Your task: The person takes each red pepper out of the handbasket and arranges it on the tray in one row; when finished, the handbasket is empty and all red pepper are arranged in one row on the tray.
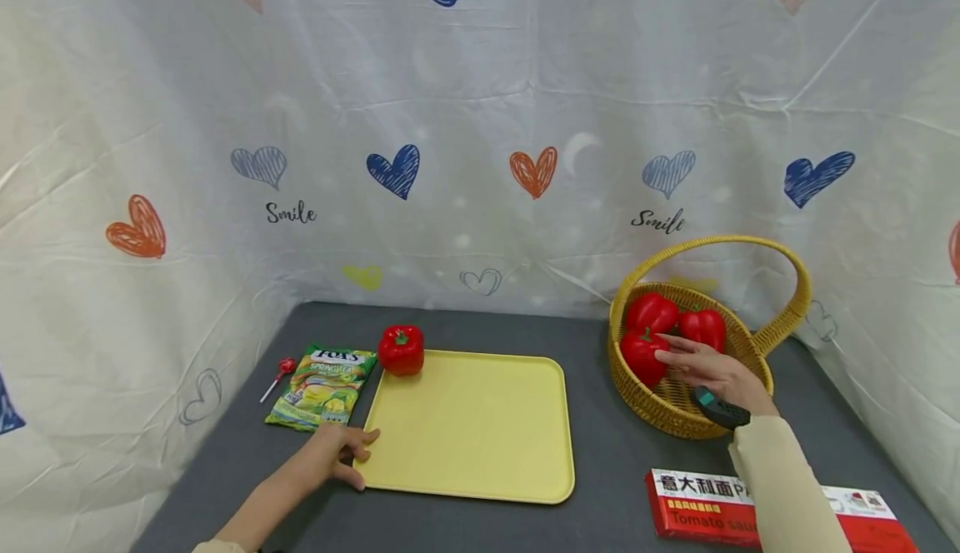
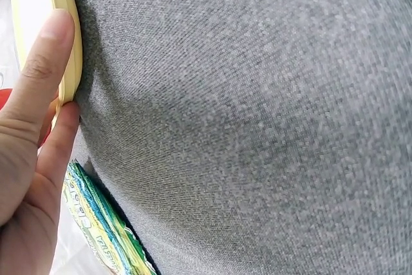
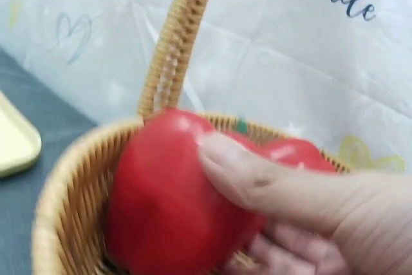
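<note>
Thumb and fingers of my left hand point(image 1: 335, 453) hold the near left corner of a yellow tray point(image 1: 472, 428); the left wrist view has the thumb along the tray's rim. On the tray's far left corner sits a red bell pepper point(image 1: 401, 351) with a green stem. Over at the right, my right hand point(image 1: 708, 367) reaches into a yellow wicker basket point(image 1: 652, 407) and grips the nearest red bell pepper point(image 3: 174, 204), thumb across it and the other fingers partly hidden. Two more red peppers point(image 1: 651, 313) lie behind it in the basket.
A green Fox's candy bag point(image 1: 322, 388) and a red lollipop point(image 1: 286, 366) lie left of the tray. A red and white tomato sauce pasta box point(image 1: 701, 507) is under the right forearm. The basket's tall handle point(image 1: 801, 295) arches over it, near a heart-printed curtain point(image 1: 450, 228).
</note>
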{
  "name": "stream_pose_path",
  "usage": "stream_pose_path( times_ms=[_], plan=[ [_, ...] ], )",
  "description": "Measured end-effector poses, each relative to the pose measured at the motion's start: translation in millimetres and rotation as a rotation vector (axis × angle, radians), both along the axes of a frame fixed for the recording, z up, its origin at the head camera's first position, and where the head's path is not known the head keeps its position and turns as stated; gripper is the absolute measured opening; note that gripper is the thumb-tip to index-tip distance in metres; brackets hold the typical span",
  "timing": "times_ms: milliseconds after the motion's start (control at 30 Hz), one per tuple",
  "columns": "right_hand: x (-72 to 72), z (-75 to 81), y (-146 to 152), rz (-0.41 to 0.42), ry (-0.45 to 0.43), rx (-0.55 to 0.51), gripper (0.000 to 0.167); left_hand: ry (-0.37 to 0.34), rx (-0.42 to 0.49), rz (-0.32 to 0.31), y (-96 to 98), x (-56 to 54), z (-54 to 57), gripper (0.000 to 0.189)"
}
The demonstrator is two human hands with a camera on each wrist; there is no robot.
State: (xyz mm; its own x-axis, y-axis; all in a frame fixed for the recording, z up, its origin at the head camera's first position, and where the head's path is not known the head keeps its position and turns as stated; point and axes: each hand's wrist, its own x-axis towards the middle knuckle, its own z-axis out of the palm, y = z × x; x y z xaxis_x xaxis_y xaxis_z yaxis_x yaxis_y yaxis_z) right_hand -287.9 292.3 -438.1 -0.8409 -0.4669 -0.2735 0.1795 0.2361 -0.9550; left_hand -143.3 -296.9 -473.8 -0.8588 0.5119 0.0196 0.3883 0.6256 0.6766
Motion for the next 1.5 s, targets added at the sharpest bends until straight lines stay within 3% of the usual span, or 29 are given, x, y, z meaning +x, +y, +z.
stream_pose_path(
  times_ms=[67, 233, 433, 667, 833, 1067, 1333, 1500],
  plan=[
    [-2.5, 0.3, -3.4, -0.085, -0.079, 0.003, 0.069, 0.001, 0.002, -0.002, 0.0, -0.2, -0.2, 0.032],
    [-8.8, -5.4, -2.0, -0.049, 0.013, -0.043, 0.058, -0.006, 0.016, -0.004, 0.5, -0.5, -0.6, 0.031],
    [-9.0, -8.8, 3.7, 0.016, 0.088, -0.042, 0.066, -0.003, 0.011, -0.007, 2.5, -0.2, -0.2, 0.03],
    [-4.0, -6.7, 9.8, -0.038, 0.096, 0.039, 0.067, -0.004, 0.023, -0.016, 4.3, -0.8, -0.3, 0.03],
    [2.6, 3.7, 13.9, -0.088, 0.063, 0.077, 0.065, -0.016, 0.012, -0.007, 3.7, -0.5, -0.6, 0.031],
    [16.8, 20.0, 16.2, -0.117, 0.029, -0.005, 0.055, -0.03, 0.003, -0.007, 4.1, -0.3, -1.2, 0.033],
    [31.1, 45.9, 6.2, -0.002, 0.057, -0.108, 0.047, -0.029, 0.007, 0.001, 2.4, 1.0, -0.5, 0.032],
    [37.7, 60.4, -13.5, 0.013, 0.069, -0.14, 0.047, -0.016, 0.02, -0.005, 0.4, 0.5, -0.5, 0.033]
  ],
)
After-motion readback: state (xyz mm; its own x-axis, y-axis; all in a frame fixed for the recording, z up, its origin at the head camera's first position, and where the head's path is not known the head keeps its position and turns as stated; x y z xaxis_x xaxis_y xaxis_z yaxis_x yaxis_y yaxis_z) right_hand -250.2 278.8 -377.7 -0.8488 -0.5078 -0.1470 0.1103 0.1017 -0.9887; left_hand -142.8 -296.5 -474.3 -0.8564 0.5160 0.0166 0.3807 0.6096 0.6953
